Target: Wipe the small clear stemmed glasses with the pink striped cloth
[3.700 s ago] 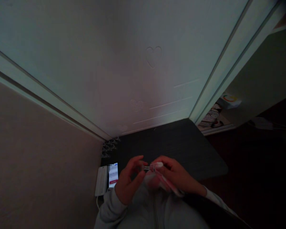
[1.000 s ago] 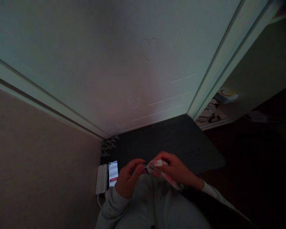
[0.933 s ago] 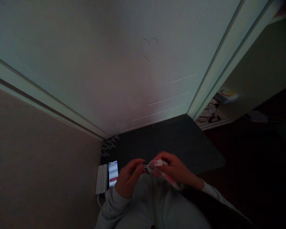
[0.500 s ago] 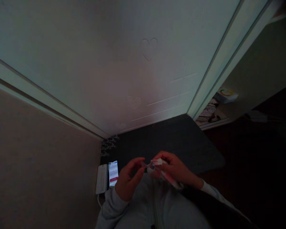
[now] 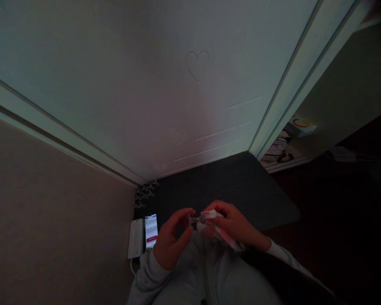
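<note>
Close in front of my body, a small clear, shiny piece (image 5: 195, 220) spans the gap between my two hands. My left hand (image 5: 174, 237) holds its left end between thumb and fingertips. In my right hand (image 5: 233, 222) a white and pink cloth (image 5: 214, 231) is gripped, bunched around the right end of the clear piece. The cloth hangs down toward my right wrist. The exact shape of the clear piece is too dim and small to tell.
A dark table (image 5: 247, 186) lies beyond my hands against a white panel (image 5: 146, 84) with heart patterns. At the left are a lit phone (image 5: 151, 233), a white power strip (image 5: 135, 239) and several metal wire pieces (image 5: 144, 195). Right, a box (image 5: 301, 126) sits in an opening.
The thumb and fingertips of my left hand have spread slightly around the clear piece, and more of it shows. My right hand and the cloth have barely moved.
</note>
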`<move>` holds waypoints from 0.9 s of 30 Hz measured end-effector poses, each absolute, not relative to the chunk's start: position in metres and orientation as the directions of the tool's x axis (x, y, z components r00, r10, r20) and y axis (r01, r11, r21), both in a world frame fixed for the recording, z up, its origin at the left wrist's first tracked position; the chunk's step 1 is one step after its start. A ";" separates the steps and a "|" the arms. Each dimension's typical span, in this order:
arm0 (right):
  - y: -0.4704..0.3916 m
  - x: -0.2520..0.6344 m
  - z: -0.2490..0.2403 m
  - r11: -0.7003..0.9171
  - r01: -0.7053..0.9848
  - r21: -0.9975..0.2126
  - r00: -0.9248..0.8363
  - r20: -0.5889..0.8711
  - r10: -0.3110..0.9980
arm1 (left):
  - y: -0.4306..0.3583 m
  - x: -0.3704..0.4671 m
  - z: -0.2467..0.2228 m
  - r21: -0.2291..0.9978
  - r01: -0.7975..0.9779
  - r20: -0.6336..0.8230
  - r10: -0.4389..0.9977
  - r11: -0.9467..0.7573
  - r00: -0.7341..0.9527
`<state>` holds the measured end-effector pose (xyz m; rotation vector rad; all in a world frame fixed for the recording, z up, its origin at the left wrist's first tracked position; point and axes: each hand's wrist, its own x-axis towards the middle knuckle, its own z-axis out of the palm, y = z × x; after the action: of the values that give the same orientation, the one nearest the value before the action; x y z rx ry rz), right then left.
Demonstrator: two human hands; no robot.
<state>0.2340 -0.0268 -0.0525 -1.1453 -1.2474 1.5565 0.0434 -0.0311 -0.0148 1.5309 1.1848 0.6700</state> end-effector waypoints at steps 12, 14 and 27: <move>-0.028 0.235 -0.049 -0.074 0.033 -0.997 -0.242 -0.080 0.967 | -0.022 0.052 -0.012 0.918 0.342 -0.281 0.938 0.202 0.200; -0.028 0.236 -0.048 -0.057 0.049 -0.997 -0.251 -0.067 0.966 | -0.021 0.053 -0.011 0.902 0.363 -0.317 0.930 0.234 0.188; -0.027 0.234 -0.053 -0.057 0.020 -0.998 -0.255 -0.060 0.965 | -0.022 0.048 -0.018 0.910 0.358 -0.295 0.935 0.212 0.195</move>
<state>0.2341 -0.0270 -0.0531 -1.1290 -1.3791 1.4372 0.0476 -0.0221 -0.0178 1.3497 1.3673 0.6540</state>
